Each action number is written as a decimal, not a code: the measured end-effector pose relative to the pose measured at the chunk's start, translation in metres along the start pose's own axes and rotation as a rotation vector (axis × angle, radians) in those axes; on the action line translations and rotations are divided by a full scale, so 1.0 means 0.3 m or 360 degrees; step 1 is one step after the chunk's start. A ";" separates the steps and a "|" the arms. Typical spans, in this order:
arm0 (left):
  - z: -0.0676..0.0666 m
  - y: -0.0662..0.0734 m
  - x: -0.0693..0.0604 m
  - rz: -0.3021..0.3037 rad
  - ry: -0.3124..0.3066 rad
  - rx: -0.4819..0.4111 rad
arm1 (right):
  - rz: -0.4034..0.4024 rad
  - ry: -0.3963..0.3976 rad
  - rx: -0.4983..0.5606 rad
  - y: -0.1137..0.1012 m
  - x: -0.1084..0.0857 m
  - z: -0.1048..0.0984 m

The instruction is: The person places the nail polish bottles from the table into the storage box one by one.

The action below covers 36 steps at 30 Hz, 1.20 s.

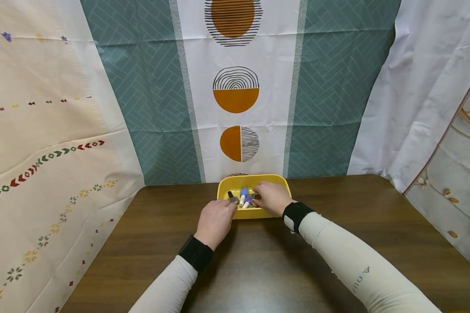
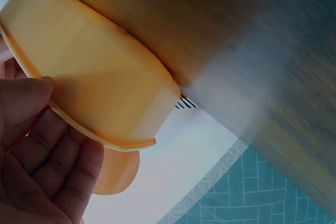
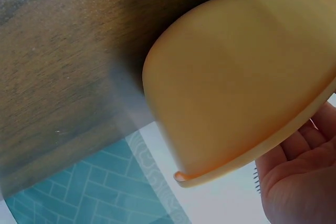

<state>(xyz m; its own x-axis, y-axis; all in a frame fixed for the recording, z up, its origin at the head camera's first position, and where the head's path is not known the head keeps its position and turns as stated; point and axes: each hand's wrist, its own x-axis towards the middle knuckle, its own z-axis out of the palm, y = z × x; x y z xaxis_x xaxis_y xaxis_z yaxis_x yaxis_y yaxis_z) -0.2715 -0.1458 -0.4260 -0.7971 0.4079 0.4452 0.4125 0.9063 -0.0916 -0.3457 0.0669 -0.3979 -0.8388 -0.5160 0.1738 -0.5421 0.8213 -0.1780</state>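
A yellow plastic bin (image 1: 254, 214) stands at the back of the table, with several small things inside. My left hand (image 1: 215, 219) grips its left front rim; in the left wrist view, the thumb (image 2: 26, 95) lies outside the bin wall (image 2: 105, 61) and the fingers reach over the rim. My right hand (image 1: 273, 198) reaches over the right side, fingers bent down into the bin. Whether they pinch something is hidden. Near those fingertips lie a blue-capped white bottle (image 1: 243, 198), a purple item (image 1: 248, 199) and a small black-capped bottle (image 1: 232, 197).
The brown wooden table (image 1: 243, 265) extends toward me and to both sides. Behind the bin hangs a green and white patterned cloth (image 1: 239, 56). A cream embroidered cloth (image 1: 55, 161) hangs at the left, and a white floral one (image 1: 450, 187) at the right.
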 end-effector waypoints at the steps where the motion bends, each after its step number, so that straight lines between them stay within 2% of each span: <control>1: 0.000 0.001 0.000 0.0001 -0.0001 -0.0001 | 0.0003 -0.0004 0.0004 0.000 0.000 -0.001; 13: 0.004 0.011 0.010 0.0007 -0.0013 -0.0003 | 0.0041 -0.0067 0.0007 0.012 -0.002 -0.003; 27: 0.012 -0.012 0.004 -0.0029 -0.0039 0.0005 | -0.0031 0.0106 0.0047 0.054 -0.075 0.015; 31: 0.008 -0.019 0.002 -0.0031 -0.0035 -0.0010 | -0.0081 0.0149 -0.0020 0.059 -0.098 0.012; 36: 0.000 -0.027 -0.001 -0.0024 -0.0062 -0.0050 | -0.0099 0.0139 -0.0122 0.065 -0.133 0.007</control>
<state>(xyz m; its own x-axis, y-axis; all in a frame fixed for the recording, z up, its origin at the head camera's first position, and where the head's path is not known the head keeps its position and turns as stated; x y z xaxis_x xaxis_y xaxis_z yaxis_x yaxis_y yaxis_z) -0.2747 -0.1532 -0.4254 -0.8197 0.3987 0.4112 0.4133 0.9088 -0.0571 -0.3229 0.1030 -0.4102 -0.7944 -0.5458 0.2667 -0.5843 0.8065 -0.0900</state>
